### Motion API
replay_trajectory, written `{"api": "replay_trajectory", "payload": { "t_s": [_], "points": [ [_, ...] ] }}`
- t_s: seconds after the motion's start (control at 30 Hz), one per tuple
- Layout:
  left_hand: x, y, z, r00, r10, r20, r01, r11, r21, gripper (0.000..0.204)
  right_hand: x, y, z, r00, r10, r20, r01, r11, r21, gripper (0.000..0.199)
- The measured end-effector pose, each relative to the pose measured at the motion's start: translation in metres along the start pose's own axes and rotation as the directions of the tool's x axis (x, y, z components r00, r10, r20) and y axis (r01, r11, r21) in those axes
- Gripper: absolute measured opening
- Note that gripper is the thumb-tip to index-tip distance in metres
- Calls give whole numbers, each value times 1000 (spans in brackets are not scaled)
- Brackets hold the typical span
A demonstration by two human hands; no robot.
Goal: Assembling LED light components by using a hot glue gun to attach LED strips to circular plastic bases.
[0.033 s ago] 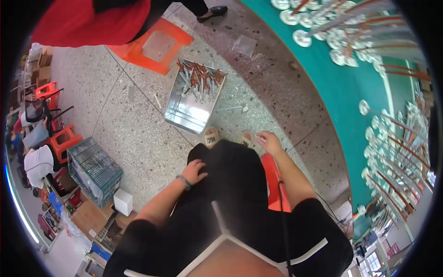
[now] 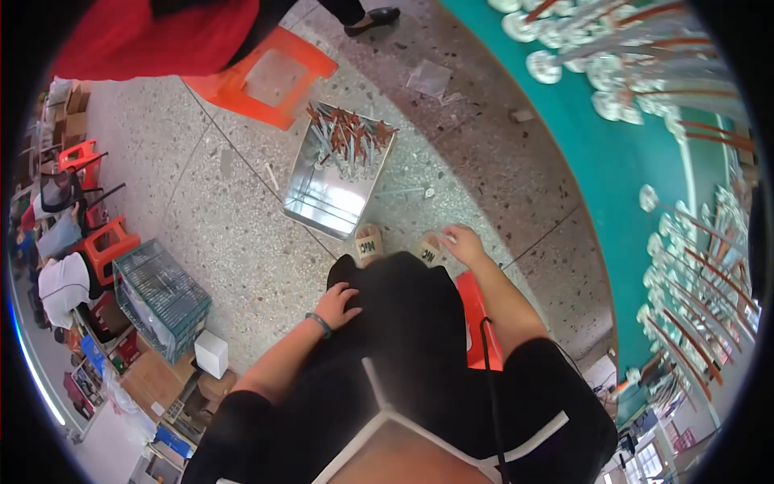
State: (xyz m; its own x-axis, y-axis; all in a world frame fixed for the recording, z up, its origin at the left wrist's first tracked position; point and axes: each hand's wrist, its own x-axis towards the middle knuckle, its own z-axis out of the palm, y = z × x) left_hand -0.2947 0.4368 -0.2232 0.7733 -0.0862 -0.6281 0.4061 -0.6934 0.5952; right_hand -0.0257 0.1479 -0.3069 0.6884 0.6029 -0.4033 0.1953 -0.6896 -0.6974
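My left hand [image 2: 337,305] lies on the black cloth over my lap, fingers a little apart and nothing in them; a dark band circles the wrist. Beside my right knee, my right hand [image 2: 462,244] hangs above the floor near a sandal [image 2: 431,248]. Its fingers are pinched together, and whatever is between them is too small to make out. In front of my feet stands a shiny metal box [image 2: 329,202]. Thin stick-like pieces [image 2: 348,139], grey and reddish brown, lie heaped in its far end. The other sandal [image 2: 369,242] is close to the box's near edge.
An orange stool [image 2: 302,55] and a person in red [image 2: 161,36] are beyond the box. A green table [image 2: 556,149] curves along the right, bearing many stemmed pieces with clear round ends [image 2: 544,67]. At left are a green crate [image 2: 165,294] and a white box [image 2: 211,353].
The fingers of my right hand have drawn closer together. My left hand stays on my lap. The whole view has shifted slightly.
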Motion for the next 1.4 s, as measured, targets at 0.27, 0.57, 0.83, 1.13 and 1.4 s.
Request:
{"api": "replay_trajectory", "payload": {
  "t_s": [0.27, 0.57, 0.83, 1.13, 1.4],
  "points": [
    [45, -15, -29, 994, -93, -63, 102, 983, 156, 45, 174, 114, 173, 869, 189, 457, 43, 892, -450, 39],
    [79, -25, -32, 977, -162, -137, 181, 973, 143, 42, 238, 186, 239, 975, -37, 219, 167, 771, -615, 37],
    [94, -24, -30, 974, -168, -151, 188, 974, 130, 44, 218, 238, 210, 970, 9, 242, 17, 994, -105, 7],
    [100, -18, -32, 966, -199, -167, 223, 965, 141, 45, 295, 192, 206, 913, 82, -400, -143, 982, -126, 36],
    [104, -30, -29, 968, -178, -177, 199, 974, 106, 46, 352, 293, 226, 661, 657, -363, -500, 746, 440, 33]
  ]
}}
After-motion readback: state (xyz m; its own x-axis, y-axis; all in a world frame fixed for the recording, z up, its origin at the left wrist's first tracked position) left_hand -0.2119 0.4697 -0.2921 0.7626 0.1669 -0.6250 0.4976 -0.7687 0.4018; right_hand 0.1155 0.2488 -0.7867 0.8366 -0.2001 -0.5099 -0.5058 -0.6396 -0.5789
